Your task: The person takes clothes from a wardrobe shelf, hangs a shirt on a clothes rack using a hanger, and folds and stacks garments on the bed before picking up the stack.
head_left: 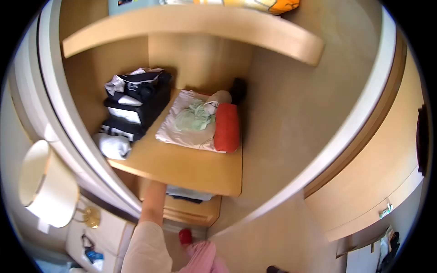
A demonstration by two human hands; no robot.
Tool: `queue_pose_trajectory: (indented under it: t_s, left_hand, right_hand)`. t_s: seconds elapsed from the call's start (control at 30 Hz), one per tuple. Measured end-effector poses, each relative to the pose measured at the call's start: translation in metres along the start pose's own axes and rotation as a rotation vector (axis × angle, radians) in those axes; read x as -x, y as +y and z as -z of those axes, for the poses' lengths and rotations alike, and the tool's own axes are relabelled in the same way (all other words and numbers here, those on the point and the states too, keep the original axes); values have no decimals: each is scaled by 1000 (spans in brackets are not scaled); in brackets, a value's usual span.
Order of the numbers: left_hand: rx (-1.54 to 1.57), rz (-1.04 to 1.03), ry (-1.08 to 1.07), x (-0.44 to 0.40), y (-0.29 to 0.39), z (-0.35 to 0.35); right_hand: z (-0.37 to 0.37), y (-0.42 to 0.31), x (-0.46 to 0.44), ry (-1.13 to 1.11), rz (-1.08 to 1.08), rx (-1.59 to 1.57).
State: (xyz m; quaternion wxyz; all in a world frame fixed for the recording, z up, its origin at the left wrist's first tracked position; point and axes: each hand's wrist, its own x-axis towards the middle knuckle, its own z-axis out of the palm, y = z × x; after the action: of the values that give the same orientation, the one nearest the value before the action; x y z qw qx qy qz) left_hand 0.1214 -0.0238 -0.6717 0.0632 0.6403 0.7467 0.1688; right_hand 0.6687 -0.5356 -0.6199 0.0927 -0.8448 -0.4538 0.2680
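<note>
My left forearm [154,200], in a beige sleeve [146,248], reaches in under the wooden shelf [191,166] of a wardrobe. The shelf board hides my left hand, so its fingers and anything in them cannot be seen. Nearest to the wrist, folded grey and dark clothes [190,193] lie in the compartment below. On the shelf above, a folded pale pink cloth [182,132] carries a crumpled light green garment [198,117], with a red rolled cloth [226,127] at its right side. My right hand is out of the picture.
Dark folded clothes and a black box [136,111] stand on the shelf's left, with a white roll [114,146] in front. An upper shelf [195,20] crosses overhead. A lamp [50,184] stands at left. Below is a drawer front [186,216], near my red-clad foot [185,236].
</note>
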Motion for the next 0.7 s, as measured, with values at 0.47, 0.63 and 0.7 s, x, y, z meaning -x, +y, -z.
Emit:
queue_pose_trajectory:
  t_s: [0.47,0.63,0.7]
  left_hand:
    - [-423,-422,5,114,-2,-54]
    - [-238,-665,-1409,287,184,67]
    - [365,-737,-1541,318,250,96]
  right_hand:
    - [285,-157,34,132,513,7]
    - [305,-161,-2,98,507,56]
    - [301,-159,-28,48,609,-12]
